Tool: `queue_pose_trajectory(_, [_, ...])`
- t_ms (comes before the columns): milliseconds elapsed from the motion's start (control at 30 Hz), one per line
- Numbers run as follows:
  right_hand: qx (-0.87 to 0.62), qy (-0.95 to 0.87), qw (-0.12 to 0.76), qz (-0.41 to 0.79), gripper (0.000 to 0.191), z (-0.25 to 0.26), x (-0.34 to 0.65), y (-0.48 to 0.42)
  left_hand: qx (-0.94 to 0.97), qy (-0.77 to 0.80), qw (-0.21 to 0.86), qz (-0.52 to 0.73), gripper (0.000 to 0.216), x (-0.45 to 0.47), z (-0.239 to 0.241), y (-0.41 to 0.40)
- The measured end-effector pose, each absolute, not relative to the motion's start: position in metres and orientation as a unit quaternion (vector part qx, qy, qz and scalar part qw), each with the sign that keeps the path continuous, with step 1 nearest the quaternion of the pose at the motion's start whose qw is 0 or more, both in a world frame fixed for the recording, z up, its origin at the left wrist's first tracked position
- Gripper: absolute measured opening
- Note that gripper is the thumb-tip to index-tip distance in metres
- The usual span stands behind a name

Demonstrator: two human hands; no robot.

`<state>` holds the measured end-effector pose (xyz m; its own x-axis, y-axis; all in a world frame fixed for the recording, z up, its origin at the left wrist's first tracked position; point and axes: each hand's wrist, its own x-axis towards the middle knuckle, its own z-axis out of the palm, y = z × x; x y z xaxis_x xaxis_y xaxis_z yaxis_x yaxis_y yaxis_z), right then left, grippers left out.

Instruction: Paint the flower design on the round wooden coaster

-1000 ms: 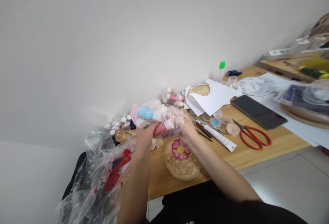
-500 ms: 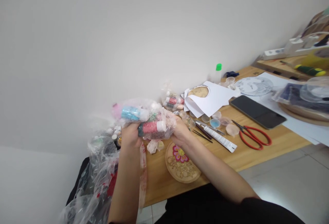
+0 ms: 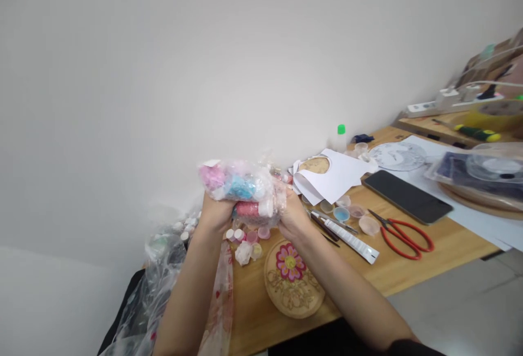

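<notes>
Between my two hands I hold a clear plastic bag of small bottles (image 3: 241,187) above the table. Pink, blue and red bottles with white caps show through the film. My left hand (image 3: 216,214) is closed around the bag's left side. On its right side my right hand (image 3: 292,211) grips it, fingers partly hidden behind the plastic. Below, a round wooden board (image 3: 296,301) with a painted pink flower lies flat on the table (image 3: 249,312). A crumpled white tissue (image 3: 243,253) and several small caps and cups sit under the bag.
To the right lie a white paint tube (image 3: 351,240), red-handled scissors (image 3: 406,236), small cups (image 3: 341,213) and a black phone (image 3: 407,196). Paper sheets (image 3: 343,168) and a green-capped bottle (image 3: 341,137) are near the wall. Crumpled clear plastic (image 3: 163,269) covers the left end.
The bag in my hands has shifted right and turned, showing more of its pink bottle. Caps beneath it have come into view. The camera view has tilted slightly.
</notes>
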<state>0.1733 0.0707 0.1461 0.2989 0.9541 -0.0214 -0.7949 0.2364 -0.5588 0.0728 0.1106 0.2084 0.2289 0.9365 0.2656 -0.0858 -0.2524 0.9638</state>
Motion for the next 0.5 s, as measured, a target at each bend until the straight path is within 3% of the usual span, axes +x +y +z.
queue_pose_trajectory(367, [-0.257, -0.152, 0.818, 0.491, 0.031, 0.162, 0.178, 0.067, 0.69, 0.29, 0.442, 0.494, 0.024, 0.084, 0.228, 0.116])
queue_pose_trajectory(500, [-0.242, -0.15, 0.825, 0.488, 0.033, 0.169, 0.18, 0.068, 0.685, 0.277, 0.454, 0.498, 0.03, 0.09, 0.231, 0.117])
